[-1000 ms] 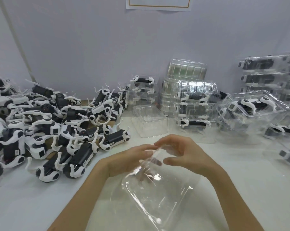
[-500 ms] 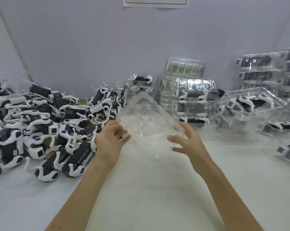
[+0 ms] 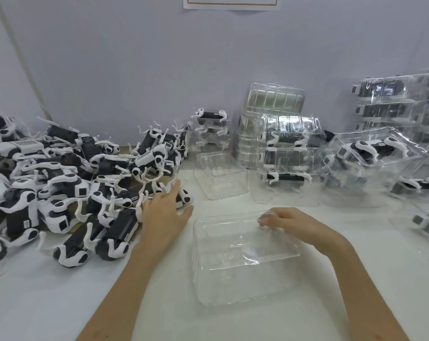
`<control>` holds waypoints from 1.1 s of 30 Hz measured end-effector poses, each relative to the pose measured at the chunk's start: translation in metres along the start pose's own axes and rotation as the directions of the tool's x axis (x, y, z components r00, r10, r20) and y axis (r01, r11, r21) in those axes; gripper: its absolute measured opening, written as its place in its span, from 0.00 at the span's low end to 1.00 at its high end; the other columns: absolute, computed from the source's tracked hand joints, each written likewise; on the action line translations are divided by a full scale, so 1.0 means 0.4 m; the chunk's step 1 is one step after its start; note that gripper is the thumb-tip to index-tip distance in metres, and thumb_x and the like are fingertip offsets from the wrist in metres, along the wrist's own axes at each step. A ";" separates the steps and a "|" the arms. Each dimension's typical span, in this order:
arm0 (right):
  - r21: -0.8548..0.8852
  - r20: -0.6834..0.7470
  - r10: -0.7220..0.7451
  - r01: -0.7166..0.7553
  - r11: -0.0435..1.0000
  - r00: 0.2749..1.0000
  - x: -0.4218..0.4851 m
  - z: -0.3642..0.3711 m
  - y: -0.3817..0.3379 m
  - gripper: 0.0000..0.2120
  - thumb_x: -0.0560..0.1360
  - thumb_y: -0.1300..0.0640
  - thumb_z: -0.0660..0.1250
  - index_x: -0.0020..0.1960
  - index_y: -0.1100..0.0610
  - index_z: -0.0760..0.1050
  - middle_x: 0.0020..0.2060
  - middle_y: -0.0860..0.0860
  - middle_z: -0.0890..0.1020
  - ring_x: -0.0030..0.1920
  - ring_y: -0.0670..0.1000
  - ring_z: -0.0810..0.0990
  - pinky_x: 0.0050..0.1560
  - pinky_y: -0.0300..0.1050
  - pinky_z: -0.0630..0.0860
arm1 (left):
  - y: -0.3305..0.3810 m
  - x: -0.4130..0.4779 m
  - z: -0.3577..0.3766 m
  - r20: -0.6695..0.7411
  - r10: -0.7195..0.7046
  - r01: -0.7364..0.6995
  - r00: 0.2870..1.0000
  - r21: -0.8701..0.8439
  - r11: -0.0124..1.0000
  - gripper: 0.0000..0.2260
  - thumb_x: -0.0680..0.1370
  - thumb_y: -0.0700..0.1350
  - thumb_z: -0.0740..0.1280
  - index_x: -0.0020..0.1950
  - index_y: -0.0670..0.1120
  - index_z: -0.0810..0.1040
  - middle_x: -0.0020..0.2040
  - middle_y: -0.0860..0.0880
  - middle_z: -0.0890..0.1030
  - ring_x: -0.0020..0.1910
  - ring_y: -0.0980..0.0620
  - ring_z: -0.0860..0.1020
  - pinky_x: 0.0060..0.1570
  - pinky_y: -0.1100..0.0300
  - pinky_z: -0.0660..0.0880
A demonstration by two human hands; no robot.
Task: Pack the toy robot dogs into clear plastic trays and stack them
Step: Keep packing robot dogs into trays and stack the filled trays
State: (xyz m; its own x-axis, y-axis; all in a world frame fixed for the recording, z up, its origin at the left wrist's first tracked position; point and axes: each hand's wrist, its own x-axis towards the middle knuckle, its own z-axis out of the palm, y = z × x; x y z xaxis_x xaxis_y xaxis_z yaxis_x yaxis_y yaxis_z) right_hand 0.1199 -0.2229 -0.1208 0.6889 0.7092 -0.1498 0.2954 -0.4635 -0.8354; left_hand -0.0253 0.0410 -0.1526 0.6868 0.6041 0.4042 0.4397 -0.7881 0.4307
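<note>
A clear tray (image 3: 233,274) is lying empty on the white worktop (image 3: 60,303), right in front of the person. The right hand (image 3: 289,222) is gripping it at its far right corner. Its fingers are curling over the rim, so the fingertips are showing blurred through the plastic. The left hand (image 3: 164,212) is grasping nothing. It is hovering flat just left of the tray, with fingers straight and spread and the thumb pointing toward the tray. Its fingertips are overlapping the nearest dog (image 3: 184,196) at the edge of the heap; whether they are touching it I cannot tell.

The loose dogs (image 3: 60,180), black and white, are lying in a tangled heap across the left side of the worktop, legs sticking out every way. Beyond the tray, near the heap's right edge, a spare tray (image 3: 219,175) is standing empty. Just right of it, packed trays (image 3: 287,156) are standing in a stack, each holding a dog. More clear trays are piled behind them against the wall (image 3: 134,70). Further right, a tilted tray (image 3: 371,153) with a dog inside is leaning on other packed ones. A taller stack (image 3: 393,104) is rising at the far right edge. A paper (image 3: 230,2) is hanging on the wall at the top of the view.
</note>
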 end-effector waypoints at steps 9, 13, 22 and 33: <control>-0.085 -0.021 -0.052 0.050 0.995 0.998 -0.002 0.002 0.003 0.10 0.79 0.43 0.66 0.50 0.47 0.83 0.48 0.43 0.84 0.50 0.43 0.81 0.53 0.39 0.72 | 0.008 -0.011 0.019 -0.132 0.042 -0.063 0.990 -0.156 0.986 0.10 0.82 0.50 0.64 0.46 0.48 0.80 0.40 0.52 0.74 0.43 0.48 0.77 0.39 0.58 0.66; -0.054 -0.245 -0.228 0.221 0.974 0.942 -0.005 -0.004 -0.016 0.08 0.79 0.44 0.65 0.54 0.42 0.80 0.52 0.37 0.83 0.56 0.40 0.79 0.59 0.42 0.73 | 0.026 0.002 -0.031 -0.247 -0.139 -0.053 0.959 -0.638 0.769 0.09 0.82 0.44 0.65 0.44 0.49 0.81 0.38 0.52 0.82 0.37 0.52 0.82 0.38 0.71 0.74; -0.024 -0.381 -0.569 0.608 0.794 0.728 -0.068 0.048 -0.113 0.34 0.66 0.39 0.75 0.69 0.43 0.69 0.66 0.39 0.75 0.65 0.41 0.76 0.60 0.36 0.76 | 0.114 -0.020 -0.109 0.148 0.126 0.186 0.981 -0.903 -0.387 0.14 0.78 0.44 0.61 0.41 0.48 0.86 0.48 0.49 0.86 0.54 0.51 0.84 0.51 0.55 0.81; -0.074 -0.635 -0.564 0.685 0.725 0.528 -0.066 0.082 -0.126 0.19 0.71 0.59 0.72 0.61 0.49 0.76 0.52 0.51 0.78 0.47 0.53 0.81 0.42 0.40 0.79 | 0.123 -0.033 -0.138 0.276 0.357 0.219 0.892 -0.957 0.192 0.14 0.74 0.51 0.73 0.58 0.49 0.82 0.59 0.46 0.83 0.59 0.44 0.81 0.57 0.50 0.77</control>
State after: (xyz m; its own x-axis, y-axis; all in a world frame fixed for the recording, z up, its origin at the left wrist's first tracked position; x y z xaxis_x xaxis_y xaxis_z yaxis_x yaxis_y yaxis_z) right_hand 0.0651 -0.2008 -0.0920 0.6177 0.2983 0.7276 0.7350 0.1099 -0.6691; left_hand -0.0447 0.0008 -0.0924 0.9298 0.2249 0.2915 -0.3184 0.0937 0.9433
